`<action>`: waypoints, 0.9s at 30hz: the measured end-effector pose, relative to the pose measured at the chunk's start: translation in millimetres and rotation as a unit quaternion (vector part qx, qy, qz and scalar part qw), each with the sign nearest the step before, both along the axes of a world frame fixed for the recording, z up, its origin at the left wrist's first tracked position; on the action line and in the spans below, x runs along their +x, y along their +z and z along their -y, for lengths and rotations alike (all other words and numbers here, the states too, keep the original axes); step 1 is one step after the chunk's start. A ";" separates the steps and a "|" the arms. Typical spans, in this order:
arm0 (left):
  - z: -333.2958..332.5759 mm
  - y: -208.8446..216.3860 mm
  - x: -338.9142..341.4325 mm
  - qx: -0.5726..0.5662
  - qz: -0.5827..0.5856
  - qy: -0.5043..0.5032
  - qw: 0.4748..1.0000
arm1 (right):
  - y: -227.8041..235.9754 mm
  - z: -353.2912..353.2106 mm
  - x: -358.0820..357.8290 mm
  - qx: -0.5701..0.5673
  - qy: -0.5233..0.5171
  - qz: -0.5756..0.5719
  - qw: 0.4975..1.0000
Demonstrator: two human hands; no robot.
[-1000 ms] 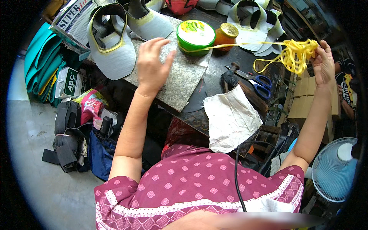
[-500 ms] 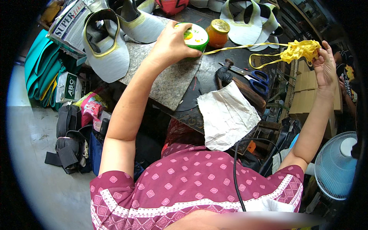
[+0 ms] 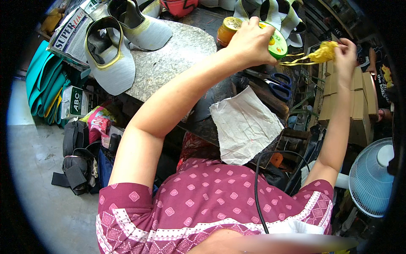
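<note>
My left hand (image 3: pixel 252 45) is closed round a green tub (image 3: pixel 278 42) with a printed lid, held tilted over the far right of the worktable. My right hand (image 3: pixel 346 55), raised beyond the table's right side, pinches a tangled bundle of yellow ribbon (image 3: pixel 323 52). Loose strands of it run left to the tub; where they end is hidden by the tub and hand. An amber jar with a gold lid (image 3: pixel 228 30) stands just left of my left hand. Below the tub lie blue-handled scissors (image 3: pixel 279 84), partly covered by my arm.
Grey shoe uppers (image 3: pixel 111 70) with yellowish edges stand on a stone slab (image 3: pixel 186 42) at the left, and more (image 3: pixel 292 21) at the back right. A whitish cloth (image 3: pixel 246 127) hangs over the near edge. A fan (image 3: pixel 374 178) and cardboard boxes (image 3: pixel 359 101) are at the right.
My left hand has carried the tub to the right, past the jar. The right hand has shifted slightly left and turned, and the ribbon between the hands is much shorter.
</note>
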State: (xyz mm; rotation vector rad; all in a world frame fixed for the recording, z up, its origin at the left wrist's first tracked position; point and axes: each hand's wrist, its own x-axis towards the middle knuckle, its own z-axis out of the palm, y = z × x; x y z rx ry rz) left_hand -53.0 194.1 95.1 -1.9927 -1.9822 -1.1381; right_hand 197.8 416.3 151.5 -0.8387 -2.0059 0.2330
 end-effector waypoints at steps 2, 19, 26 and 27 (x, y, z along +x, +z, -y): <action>-15.1 -9.5 6.9 -0.023 -0.004 0.001 1.000 | -25.2 15.1 -25.6 0.015 0.001 0.122 0.992; -18.1 -48.2 -16.8 -0.052 -0.155 -0.081 0.983 | -70.4 96.6 -67.1 -0.207 0.258 0.029 0.943; -10.7 -54.6 -21.8 -0.001 -0.232 -0.017 0.973 | -70.4 73.7 -87.3 -0.246 0.293 0.046 0.923; -12.0 -55.9 -22.4 0.001 -0.229 -0.012 0.973 | -69.9 67.0 -92.9 -0.219 0.285 0.055 0.932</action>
